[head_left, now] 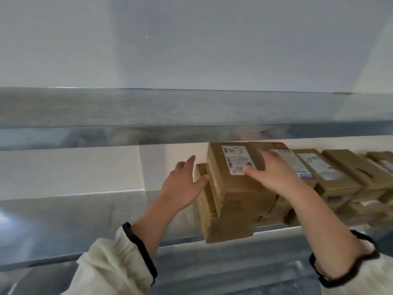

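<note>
As the left hand (182,186), fingers straight, touches the brown cardboard box stack (238,201), the right hand (274,175) lies spread flat atop it.

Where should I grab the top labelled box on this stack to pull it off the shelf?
Probably take the top labelled box by its long side faces, coming from the front. The left hand has free room at its left side; the right hand lies flat on top, where neighbouring boxes crowd the right. The upper shelf sits low, so slide it out rather than lift.
</note>
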The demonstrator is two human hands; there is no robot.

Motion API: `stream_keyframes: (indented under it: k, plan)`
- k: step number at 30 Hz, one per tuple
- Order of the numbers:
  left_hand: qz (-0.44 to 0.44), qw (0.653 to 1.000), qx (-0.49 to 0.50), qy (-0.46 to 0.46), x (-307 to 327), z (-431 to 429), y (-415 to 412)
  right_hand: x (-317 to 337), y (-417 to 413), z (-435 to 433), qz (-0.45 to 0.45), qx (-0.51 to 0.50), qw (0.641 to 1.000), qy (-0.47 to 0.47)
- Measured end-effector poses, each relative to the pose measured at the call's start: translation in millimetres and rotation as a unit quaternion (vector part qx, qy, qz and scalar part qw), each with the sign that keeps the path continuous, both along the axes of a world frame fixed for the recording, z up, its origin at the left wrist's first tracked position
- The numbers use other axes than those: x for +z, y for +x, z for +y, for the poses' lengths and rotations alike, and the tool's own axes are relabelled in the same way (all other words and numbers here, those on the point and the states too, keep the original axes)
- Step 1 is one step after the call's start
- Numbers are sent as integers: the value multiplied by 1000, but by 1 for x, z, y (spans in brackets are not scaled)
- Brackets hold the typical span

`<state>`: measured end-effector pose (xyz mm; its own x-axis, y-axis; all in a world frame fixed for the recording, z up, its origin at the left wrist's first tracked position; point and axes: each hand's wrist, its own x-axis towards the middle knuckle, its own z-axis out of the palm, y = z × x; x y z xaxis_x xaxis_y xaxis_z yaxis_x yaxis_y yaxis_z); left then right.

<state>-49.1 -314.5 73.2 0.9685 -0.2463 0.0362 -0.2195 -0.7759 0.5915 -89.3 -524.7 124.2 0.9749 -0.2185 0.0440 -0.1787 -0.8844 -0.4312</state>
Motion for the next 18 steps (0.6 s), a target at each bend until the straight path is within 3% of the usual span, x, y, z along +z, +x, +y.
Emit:
stream_keyframes:
  k: [8,14,18]
  plan:
    - [92,993,-6,-68,-5,-81,28,-23,28,-60,78,10,997,16]
    - [265,944,22,-197,-6,-90,41,-38,39,-66,93,19,995,-14]
    - [278,933,42,-224,-14,-91,44,-37,41,-67,83,32,996,12]
